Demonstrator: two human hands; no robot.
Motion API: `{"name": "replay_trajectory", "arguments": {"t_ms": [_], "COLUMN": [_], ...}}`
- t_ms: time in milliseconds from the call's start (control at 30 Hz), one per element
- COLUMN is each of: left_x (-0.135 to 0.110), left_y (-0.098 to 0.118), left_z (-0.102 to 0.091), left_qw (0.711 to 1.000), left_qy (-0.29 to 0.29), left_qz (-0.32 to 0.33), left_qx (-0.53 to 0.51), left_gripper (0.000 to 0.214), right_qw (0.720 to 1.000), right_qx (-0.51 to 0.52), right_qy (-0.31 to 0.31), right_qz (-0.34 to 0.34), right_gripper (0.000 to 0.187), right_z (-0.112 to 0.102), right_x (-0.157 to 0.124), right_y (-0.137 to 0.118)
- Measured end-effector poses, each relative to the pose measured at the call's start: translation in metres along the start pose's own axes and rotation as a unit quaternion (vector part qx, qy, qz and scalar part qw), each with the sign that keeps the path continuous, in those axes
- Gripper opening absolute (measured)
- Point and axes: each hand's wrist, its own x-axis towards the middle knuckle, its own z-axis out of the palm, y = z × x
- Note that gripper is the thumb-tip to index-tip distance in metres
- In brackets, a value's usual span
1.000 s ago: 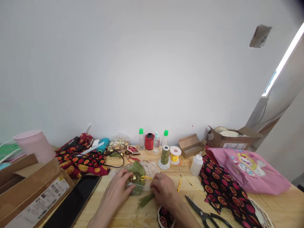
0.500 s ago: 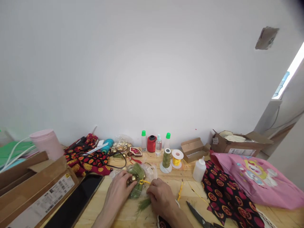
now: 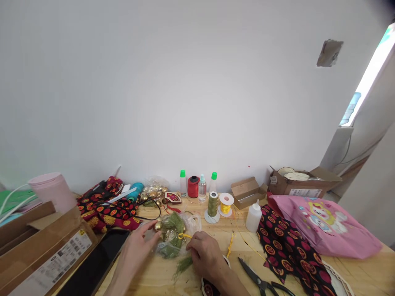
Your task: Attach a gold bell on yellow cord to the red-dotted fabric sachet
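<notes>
My left hand (image 3: 140,242) is beside a clear plastic bag, its thumb and forefinger apart next to a gold bell-like ball (image 3: 158,226). Green tassel threads (image 3: 173,224) lie over the bag with small gold pieces among them. From there a yellow cord (image 3: 184,236) runs to my right hand (image 3: 203,253), whose fingers are pinched on its end. Loose ends of a green tassel (image 3: 184,265) stick out under that hand. Partly hidden beneath my right wrist is a dark patterned piece with a pale edge (image 3: 210,287).
Black-handled scissors (image 3: 254,275) lie at the right, near a patterned cloth (image 3: 290,246) and a white squeeze bottle (image 3: 253,217). Behind stand a green thread spool (image 3: 212,204), a yellow cord spool (image 3: 226,204) and a red spool (image 3: 193,187). A cardboard box (image 3: 46,255) is at left.
My left hand has drawn left, off the tassel and bag, and its fingers have spread, uncovering gold balls. My right hand keeps its pinch on the cord. The view has shifted slightly right.
</notes>
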Motion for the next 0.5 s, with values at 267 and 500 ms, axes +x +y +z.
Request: {"name": "replay_trajectory", "arguments": {"t_ms": [267, 500], "left_x": [0.007, 0.012], "left_y": [0.024, 0.038], "left_z": [-0.002, 0.022], "left_qw": [0.989, 0.992], "left_qy": [-0.005, -0.043], "left_qz": [-0.053, 0.112], "left_qx": [-0.136, 0.034], "left_gripper": [0.042, 0.034], "right_qw": [1.000, 0.999], "right_qx": [-0.011, -0.013], "right_qy": [-0.026, -0.026], "right_qz": [0.006, -0.042], "right_gripper": [0.025, 0.023], "right_z": [-0.003, -0.001], "right_x": [0.001, 0.001], "right_y": [-0.002, -0.003]}}
